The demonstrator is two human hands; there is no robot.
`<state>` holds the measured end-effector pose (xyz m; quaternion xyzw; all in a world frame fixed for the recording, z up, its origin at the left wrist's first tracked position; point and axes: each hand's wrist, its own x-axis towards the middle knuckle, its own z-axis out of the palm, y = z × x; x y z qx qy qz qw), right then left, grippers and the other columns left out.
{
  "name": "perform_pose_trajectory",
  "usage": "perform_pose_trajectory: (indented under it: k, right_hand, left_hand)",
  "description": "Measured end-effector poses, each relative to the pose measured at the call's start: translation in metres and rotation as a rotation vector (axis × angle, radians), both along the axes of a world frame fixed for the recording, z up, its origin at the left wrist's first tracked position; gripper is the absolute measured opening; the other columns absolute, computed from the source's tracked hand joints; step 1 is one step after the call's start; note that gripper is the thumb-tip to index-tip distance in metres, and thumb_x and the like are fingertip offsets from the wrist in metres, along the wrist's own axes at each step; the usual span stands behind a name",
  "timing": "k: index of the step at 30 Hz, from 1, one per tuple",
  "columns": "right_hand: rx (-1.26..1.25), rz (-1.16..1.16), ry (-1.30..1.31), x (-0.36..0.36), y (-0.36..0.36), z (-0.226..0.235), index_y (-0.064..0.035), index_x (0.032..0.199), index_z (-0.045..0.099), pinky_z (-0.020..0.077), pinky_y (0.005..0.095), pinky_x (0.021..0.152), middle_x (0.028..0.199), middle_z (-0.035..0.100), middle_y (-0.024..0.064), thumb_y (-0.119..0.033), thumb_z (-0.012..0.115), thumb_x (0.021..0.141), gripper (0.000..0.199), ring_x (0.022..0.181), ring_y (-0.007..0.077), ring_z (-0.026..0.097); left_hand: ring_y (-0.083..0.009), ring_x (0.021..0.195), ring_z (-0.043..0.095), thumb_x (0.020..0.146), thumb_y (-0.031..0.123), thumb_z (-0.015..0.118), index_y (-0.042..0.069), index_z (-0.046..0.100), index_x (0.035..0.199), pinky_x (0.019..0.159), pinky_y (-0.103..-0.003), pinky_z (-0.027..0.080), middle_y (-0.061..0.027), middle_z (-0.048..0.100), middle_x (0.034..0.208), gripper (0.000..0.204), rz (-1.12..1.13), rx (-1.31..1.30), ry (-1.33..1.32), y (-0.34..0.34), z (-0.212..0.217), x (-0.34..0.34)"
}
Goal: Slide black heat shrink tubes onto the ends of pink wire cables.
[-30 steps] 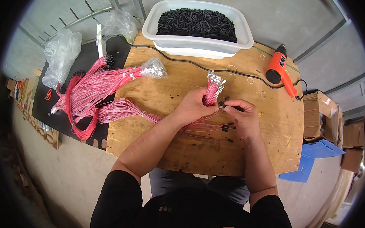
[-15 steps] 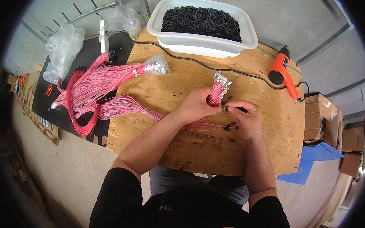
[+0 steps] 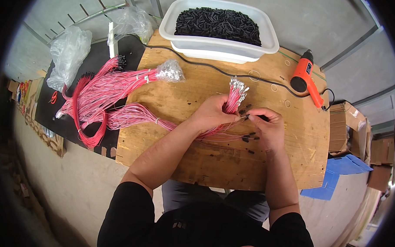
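My left hand [image 3: 214, 114] is closed around a bundle of pink and white wires [image 3: 234, 103] whose silvery metal terminals [image 3: 238, 84] point up and away from me. Between the thumb and fingers of my right hand [image 3: 268, 125] is a small black sleeve [image 3: 246, 117], at the end of a wire coming out by my left thumb. A few wires with black sleeves [image 3: 250, 136] on their ends lie on the table below my hands. The tail of the bundle runs left under my left forearm to a tied wire bunch [image 3: 139, 114].
A white plastic tub [image 3: 217, 49] heaped with black sleeves stands at the back. An orange heat gun [image 3: 302, 77] lies at the right, its black cord [image 3: 208, 68] crossing the wooden table [image 3: 213, 165]. Thick pink wire bundles [image 3: 107, 87] and plastic bags [image 3: 68, 56] lie at the left.
My right fingers have shifted slightly to the right with the black sleeve, a little farther from my left thumb. The wire bundle in my left hand has tilted slightly left.
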<state>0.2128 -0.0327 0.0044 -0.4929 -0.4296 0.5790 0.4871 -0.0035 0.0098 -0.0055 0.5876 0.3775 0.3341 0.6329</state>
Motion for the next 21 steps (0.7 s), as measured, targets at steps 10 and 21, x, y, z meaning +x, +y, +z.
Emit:
perform_pose_trajectory:
  k: [10, 21]
  right_hand:
    - [-0.181, 0.069, 0.260, 0.009, 0.008, 0.001, 0.0018, 0.104, 0.069, 0.0287, 0.0168, 0.047, 0.082, 0.067, 0.0039, -0.014, 0.067, 0.096, 0.018, 0.059, 0.0036, 0.044]
    - [-0.260, 0.200, 0.341, 0.010, 0.008, -0.003, 0.0020, 0.104, 0.068, 0.0304, 0.0169, 0.046, 0.084, 0.068, 0.0052, -0.015, 0.068, 0.096, 0.019, 0.059, 0.0046, 0.047]
  left_hand:
    - [-0.0078, 0.076, 0.062, 0.081, 0.008, 0.079, 0.002, 0.064, 0.094, 0.069, -0.025, 0.050, -0.0026, 0.068, 0.083, 0.021, 0.014, 0.040, 0.033, -0.002, 0.006, 0.000]
    - [-0.0075, 0.077, 0.062, 0.081, 0.008, 0.079, 0.001, 0.064, 0.094, 0.070, -0.026, 0.051, -0.0031, 0.069, 0.085, 0.021, 0.007, 0.026, 0.062, -0.004, 0.008, 0.001]
